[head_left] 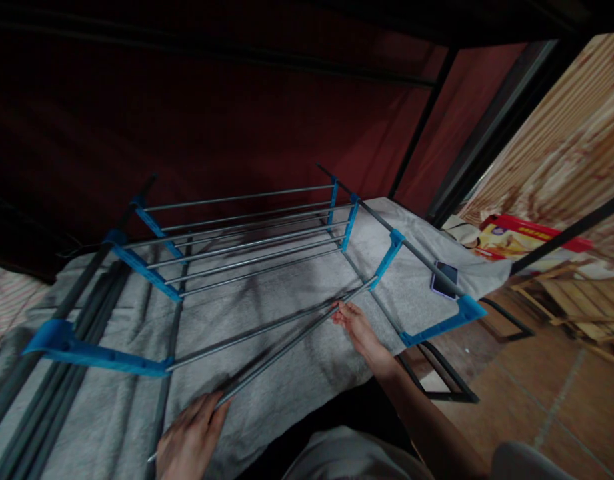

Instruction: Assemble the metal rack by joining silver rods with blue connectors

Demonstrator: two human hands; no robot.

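Observation:
My left hand (193, 433) is closed around the near-left part of a thin grey rod (281, 353), whose tip shows beyond the hand. My right hand (354, 325) pinches the same rod nearer its far end, which meets a blue bracket (388, 259) on the right side of a rack. Another thin rod (247, 341) runs from the front left blue bracket (101, 355) towards that same right bracket. Several thin rods (247, 250) span the rack's rear brackets. The front right blue bracket (444, 325) has no rod seen at it.
Loose dark tubes (61, 387) lie at the left on the grey cloth (297, 393). A phone (444, 280) rests by the right side tube. Beyond are a red and yellow box (521, 237), a wooden stool (581, 300) and a dark metal frame (451, 387).

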